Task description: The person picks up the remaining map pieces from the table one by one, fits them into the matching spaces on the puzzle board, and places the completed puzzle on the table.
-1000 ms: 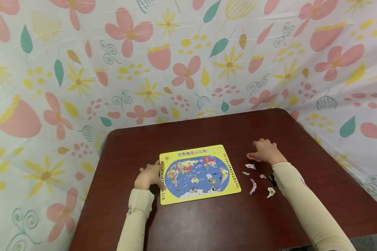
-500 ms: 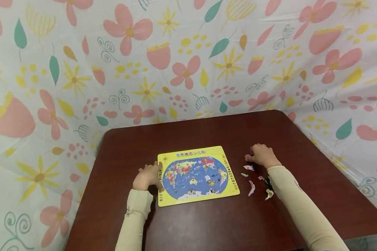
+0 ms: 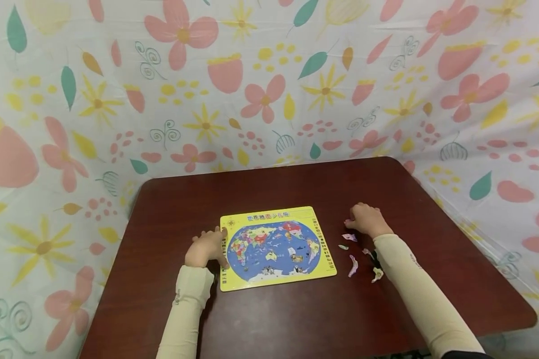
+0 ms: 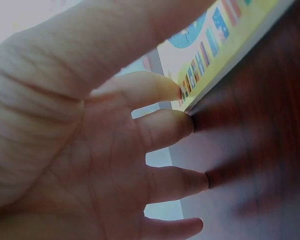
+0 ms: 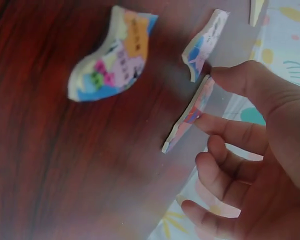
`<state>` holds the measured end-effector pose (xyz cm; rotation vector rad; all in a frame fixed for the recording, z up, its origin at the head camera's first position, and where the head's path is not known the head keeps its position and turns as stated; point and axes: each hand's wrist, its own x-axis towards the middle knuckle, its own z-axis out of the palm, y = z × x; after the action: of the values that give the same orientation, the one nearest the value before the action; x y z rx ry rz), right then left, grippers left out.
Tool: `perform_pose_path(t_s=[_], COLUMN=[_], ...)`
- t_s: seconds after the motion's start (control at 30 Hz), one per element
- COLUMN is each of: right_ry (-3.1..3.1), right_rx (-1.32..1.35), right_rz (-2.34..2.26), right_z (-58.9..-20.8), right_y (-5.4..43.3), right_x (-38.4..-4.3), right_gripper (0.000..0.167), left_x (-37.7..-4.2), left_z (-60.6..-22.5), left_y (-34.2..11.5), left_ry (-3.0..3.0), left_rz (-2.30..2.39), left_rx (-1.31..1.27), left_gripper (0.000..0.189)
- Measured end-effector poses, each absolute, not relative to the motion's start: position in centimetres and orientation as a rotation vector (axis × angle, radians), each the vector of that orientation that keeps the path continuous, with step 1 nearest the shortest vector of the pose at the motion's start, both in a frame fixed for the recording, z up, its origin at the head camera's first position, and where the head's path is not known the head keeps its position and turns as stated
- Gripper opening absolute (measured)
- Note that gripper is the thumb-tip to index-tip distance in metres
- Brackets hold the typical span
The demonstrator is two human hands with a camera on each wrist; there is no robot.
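A yellow-bordered world map puzzle board (image 3: 234, 284) lies on the table. My left hand (image 3: 205, 248) rests along its left edge, fingers spread and straight; in the left wrist view fingertips (image 4: 187, 121) reach the board's edge and the tabletop. To the right of the board, my right hand (image 3: 366, 219) pinches a thin reddish puzzle piece (image 5: 191, 116) between thumb and index finger, the other fingers bent loosely. That piece is mostly hidden in the head view. Nearby lie a white-and-blue piece (image 5: 207, 44) and a larger orange, pink and blue piece (image 5: 121, 62).
Several loose pieces lie between the board and my right forearm, among them a purplish curved piece (image 3: 353, 266), a small green piece (image 3: 343, 247) and a pale yellow piece (image 3: 377, 274). The dark red table (image 3: 269, 187) meets a flowered cloth (image 3: 265, 60) behind.
The reddish piece, lying flatter and more visible a second ago, has been tilted and drawn closer under my right fingers. My left hand stays at the board's edge; the head view shifts slightly.
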<state>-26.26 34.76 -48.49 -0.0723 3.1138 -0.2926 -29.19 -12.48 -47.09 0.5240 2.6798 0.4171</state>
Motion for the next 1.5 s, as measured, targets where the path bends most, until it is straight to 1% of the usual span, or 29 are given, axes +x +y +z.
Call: perform_pose_path(t_s=[0.23,0.4,0.73,1.0,1.27,1.5], right_ry=[3.178,3.171,3.094,3.125,3.172,3.196], right_rx=[-0.13,-0.114,-0.148,-0.24,-0.261,-0.336], right_rz=[-0.195,-0.225,-0.298,-0.289,-0.253,-0.266], right_z=[-49.0,-48.8,-47.7,-47.9,-48.1,-47.3], right_y=[35.1,35.0,33.9,33.7,33.6,32.1], right_x=[-25.7,-25.8,-26.4,-26.9,-26.8,-27.9], right_gripper=[0.031,0.023,0.029,0.03,0.024,0.021], left_x=[-29.3,-29.4,-29.8,-29.5,-29.1,-29.2], left_z=[-47.3,-47.1,-46.4,-46.6,-46.8,-46.9], left_y=[-11.9,-11.9,-12.8,-13.1,-12.5,-12.3], left_ry=[2.674,2.67,2.682,2.674,2.67,2.668], left_rz=[0.405,0.389,0.4,0.425,0.433,0.433], left_rx=[0.53,0.538,0.516,0.512,0.515,0.513], left_gripper=[0.108,0.108,0.107,0.107,0.105,0.106])
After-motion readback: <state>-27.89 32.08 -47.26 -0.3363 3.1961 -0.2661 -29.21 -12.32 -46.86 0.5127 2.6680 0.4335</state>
